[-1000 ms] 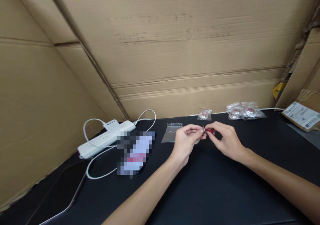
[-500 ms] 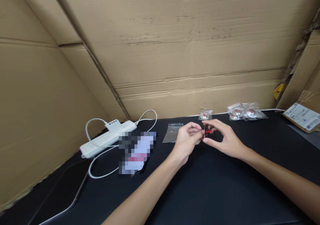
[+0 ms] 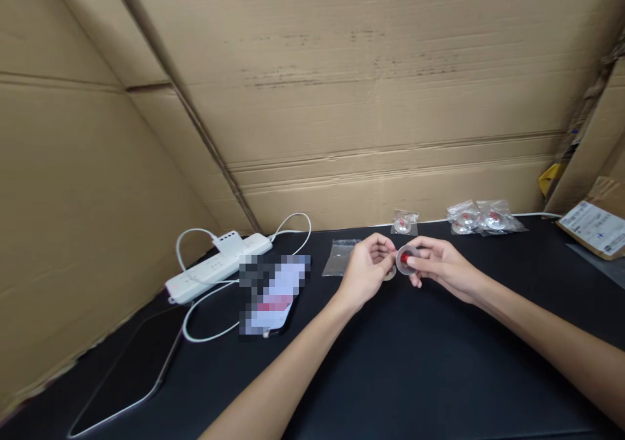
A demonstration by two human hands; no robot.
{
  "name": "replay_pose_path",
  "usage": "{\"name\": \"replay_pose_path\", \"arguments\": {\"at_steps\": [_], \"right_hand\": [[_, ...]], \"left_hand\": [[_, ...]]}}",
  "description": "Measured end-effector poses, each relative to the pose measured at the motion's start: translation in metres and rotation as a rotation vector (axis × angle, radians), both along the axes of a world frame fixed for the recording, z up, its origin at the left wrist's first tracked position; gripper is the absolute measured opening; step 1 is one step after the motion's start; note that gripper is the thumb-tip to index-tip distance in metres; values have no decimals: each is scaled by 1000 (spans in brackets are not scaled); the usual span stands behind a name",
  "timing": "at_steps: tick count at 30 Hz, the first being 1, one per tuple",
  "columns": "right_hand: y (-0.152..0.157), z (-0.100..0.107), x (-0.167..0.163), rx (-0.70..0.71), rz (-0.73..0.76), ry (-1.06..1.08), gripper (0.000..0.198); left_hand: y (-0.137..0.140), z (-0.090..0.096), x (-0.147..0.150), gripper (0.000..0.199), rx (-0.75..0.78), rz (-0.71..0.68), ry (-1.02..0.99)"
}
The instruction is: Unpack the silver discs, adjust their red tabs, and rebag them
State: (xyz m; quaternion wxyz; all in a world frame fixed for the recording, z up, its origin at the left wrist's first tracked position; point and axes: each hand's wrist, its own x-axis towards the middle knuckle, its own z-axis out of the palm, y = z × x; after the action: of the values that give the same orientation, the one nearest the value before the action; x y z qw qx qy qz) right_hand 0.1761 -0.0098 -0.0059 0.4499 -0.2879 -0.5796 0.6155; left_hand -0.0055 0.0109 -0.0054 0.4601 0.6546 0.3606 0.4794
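Note:
My right hand [image 3: 442, 267] pinches a round translucent disc [image 3: 402, 267] with a red centre, between thumb and fingers. The disc's broad face is turned toward me. Close on its left, my left hand [image 3: 368, 264] has thumb and fingers pressed together. What those fingers hold, if anything, I cannot make out. A pale round edge [image 3: 389, 275] shows just below the left fingertips; whether it is held or lies on the table is unclear. A clear plastic bag [image 3: 339, 260] lies flat behind the left hand, partly covered by it.
At the back lie a bagged silver disc with red [image 3: 403, 224] and several similar bagged discs [image 3: 493, 220]. On the left are a white power strip [image 3: 195, 277] with cables, a blurred-out phone [image 3: 278, 297] and a dark tablet [image 3: 127, 375]. A labelled parcel [image 3: 593, 228] sits right; cardboard walls [image 3: 342, 101] enclose the table.
My right hand has turned the disc from edge-on to face me, and its thumb now presses over the red centre. The left hand has barely moved. The view has shifted slightly.

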Motion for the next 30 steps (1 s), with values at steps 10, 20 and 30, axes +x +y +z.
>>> {"name": "replay_pose_path", "arguments": {"at_steps": [10,20,30], "right_hand": [[12,-5,10,-130,-254,60,24],[9,-9,1,233,-474,-138,30],[-5,-8,-4,816,-507,-554,31]], "left_hand": [[5,-3,-22,16,310,203,845],[2,1,-11,13,-155,79,370],[-11,8,4,16,-573,-150,-409]]}}
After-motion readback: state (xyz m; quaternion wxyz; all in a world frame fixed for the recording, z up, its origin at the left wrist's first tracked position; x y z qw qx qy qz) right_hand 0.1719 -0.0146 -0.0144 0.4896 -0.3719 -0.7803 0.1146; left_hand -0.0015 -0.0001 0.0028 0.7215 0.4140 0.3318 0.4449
